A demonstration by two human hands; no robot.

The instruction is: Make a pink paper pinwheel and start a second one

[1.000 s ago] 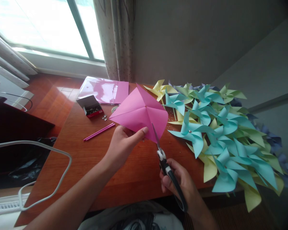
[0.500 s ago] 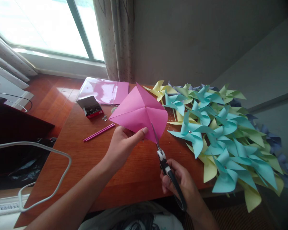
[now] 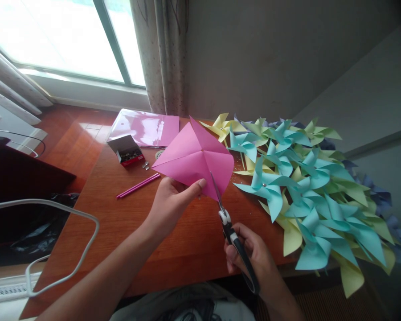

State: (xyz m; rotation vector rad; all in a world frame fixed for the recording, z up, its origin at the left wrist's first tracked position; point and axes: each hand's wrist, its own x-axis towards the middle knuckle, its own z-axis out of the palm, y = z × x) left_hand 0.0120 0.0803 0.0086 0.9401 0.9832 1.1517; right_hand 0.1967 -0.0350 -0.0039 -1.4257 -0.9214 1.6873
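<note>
My left hand [image 3: 177,194] pinches the near edge of a pink sheet of paper [image 3: 190,154], thumb on top and fingers underneath, out of sight. Creases cross the sheet and meet near its middle, where a small mark shows. In my right hand [image 3: 245,249] is a pair of scissors [image 3: 225,218] with black-and-white handles. Their blades lie at the near right corner of the sheet, pointing along it toward the middle.
Teal, yellow and purple paper pinwheels [image 3: 265,183] crowd the table's right side. A small open box [image 3: 128,154] of metal pieces, two pink sticks [image 3: 138,186] and a plastic sleeve of pink paper [image 3: 145,127] lie left and behind. A white cable [image 3: 92,218] loops over the left edge.
</note>
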